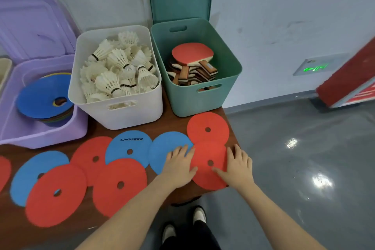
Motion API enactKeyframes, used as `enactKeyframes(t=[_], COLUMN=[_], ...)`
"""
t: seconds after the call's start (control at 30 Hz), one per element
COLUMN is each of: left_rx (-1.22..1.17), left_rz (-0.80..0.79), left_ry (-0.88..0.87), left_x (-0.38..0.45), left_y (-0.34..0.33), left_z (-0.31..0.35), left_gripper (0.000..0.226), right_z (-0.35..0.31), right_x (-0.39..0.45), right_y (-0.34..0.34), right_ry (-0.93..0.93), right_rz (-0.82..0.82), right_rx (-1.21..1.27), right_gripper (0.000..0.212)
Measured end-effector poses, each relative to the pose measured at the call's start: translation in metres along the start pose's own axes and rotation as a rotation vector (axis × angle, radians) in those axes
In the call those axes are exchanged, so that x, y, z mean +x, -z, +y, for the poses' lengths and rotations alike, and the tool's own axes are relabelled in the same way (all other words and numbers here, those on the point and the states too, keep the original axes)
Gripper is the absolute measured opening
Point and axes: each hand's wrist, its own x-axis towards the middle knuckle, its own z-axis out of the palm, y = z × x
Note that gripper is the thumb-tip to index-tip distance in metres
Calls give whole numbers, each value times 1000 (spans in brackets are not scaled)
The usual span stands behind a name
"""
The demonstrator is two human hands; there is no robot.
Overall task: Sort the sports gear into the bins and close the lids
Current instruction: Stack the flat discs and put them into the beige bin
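Observation:
Several flat red and blue discs lie on the brown table. My left hand (pixel 179 165) lies flat where a blue disc (pixel 162 151) meets a red disc (pixel 209 176). My right hand (pixel 236 166) presses flat on that red disc's right edge. Another red disc (pixel 208 128) lies just behind it. A purple bin (pixel 12 128) holds stacked discs, a white bin (pixel 121 115) holds shuttlecocks, and a green bin (pixel 229 61) holds table tennis paddles. All three lids stand open against the wall.
The table's right edge (pixel 233 140) runs just beside my right hand, with grey floor beyond it. More discs (pixel 56 195) overlap across the table's front left. A red board (pixel 351 79) leans at the far right. My feet (pixel 182 225) show below the table.

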Motion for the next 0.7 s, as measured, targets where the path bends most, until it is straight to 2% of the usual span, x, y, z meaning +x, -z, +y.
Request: enactKeyframes(t=[0.1,0.27,0.53,0.7], left_rx=[9,-23,-338,-452], left_rz=[-47,18,200,366], left_ry=[21,22,-56,-34], left_x=[1,1,3,34], left_y=[-18,-28,-27,-4], left_z=[9,13,20,16], left_gripper=[74,74,76,70], right_z=[2,3,6,0], right_x=[-4,-5,-4,33], right_y=[-12,-19,-20,0], right_ry=[-43,-112,-14,50], right_rz=[36,81,202,259], right_rx=[74,328,437,433], right_gripper=[91,87,69,73])
